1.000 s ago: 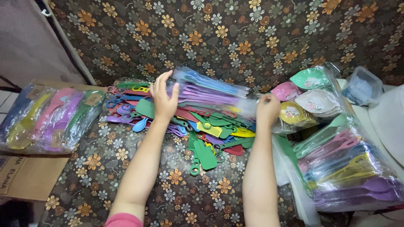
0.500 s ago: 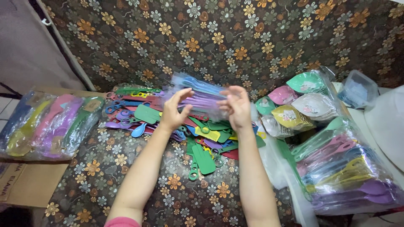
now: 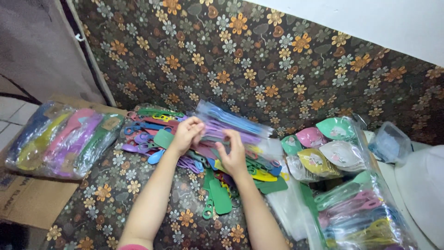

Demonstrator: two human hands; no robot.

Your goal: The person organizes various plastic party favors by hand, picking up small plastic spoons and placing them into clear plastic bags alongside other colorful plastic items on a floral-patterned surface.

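Clear plastic wraps the packet of spoons [image 3: 231,121] that both hands work on at the middle of the frame; blue and purple handles show through the film. The left hand [image 3: 187,134] is curled shut, fingers pinching the packet's near-left end, and the right hand [image 3: 233,153] is half closed, fingers and thumb nipping the film lower down on the near edge. Holding it at two points like this keeps the slippery bag taut and raised off the heap, which is probably why the hands sit so close together.

Beneath them lies a loose pile of coloured plastic utensils [image 3: 222,171], green, red, yellow, blue and purple, spread over the flower-patterned cloth [image 3: 138,185] that covers the surface and runs up the wall behind. A green flat piece with a ringed handle [image 3: 217,196] juts out of the pile toward the bottom of the frame.

At left of the frame a sealed bag of utensils [image 3: 64,139] rests on a cardboard box [image 3: 32,199], set apart from the loose heap. At right, a bag of leaf-shaped dishes [image 3: 328,148] in green, pink, white and yellow leans against another bundle of bagged scoops [image 3: 360,213] at lower right. A small clear tub [image 3: 391,143] stands beyond them, beside a white rounded object [image 3: 423,190] at the right edge.
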